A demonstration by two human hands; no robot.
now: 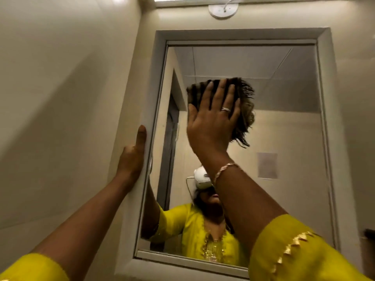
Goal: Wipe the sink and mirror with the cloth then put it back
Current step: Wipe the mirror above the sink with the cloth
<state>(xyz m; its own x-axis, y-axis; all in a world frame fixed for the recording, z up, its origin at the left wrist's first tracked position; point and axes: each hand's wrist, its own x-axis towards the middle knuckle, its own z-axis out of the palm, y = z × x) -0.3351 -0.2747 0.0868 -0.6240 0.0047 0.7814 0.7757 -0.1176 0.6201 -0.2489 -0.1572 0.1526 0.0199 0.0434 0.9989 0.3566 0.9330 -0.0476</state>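
Note:
A mirror (284, 122) in a pale grey frame hangs on the cream wall ahead and above me. My right hand (213, 118) lies flat with fingers spread, pressing a dark brownish cloth (246, 110) against the upper middle of the glass. The cloth's frayed edges stick out above and to the right of my fingers. My left hand (133, 157) rests on the mirror frame's left edge, thumb pointing up. The sink is out of view.
A side wall (60, 118) closes in on the left. A round white fitting (223, 10) sits on the wall above the mirror, under a ceiling light. A dark object (369, 233) shows at the right edge. The glass reflects me in a yellow top.

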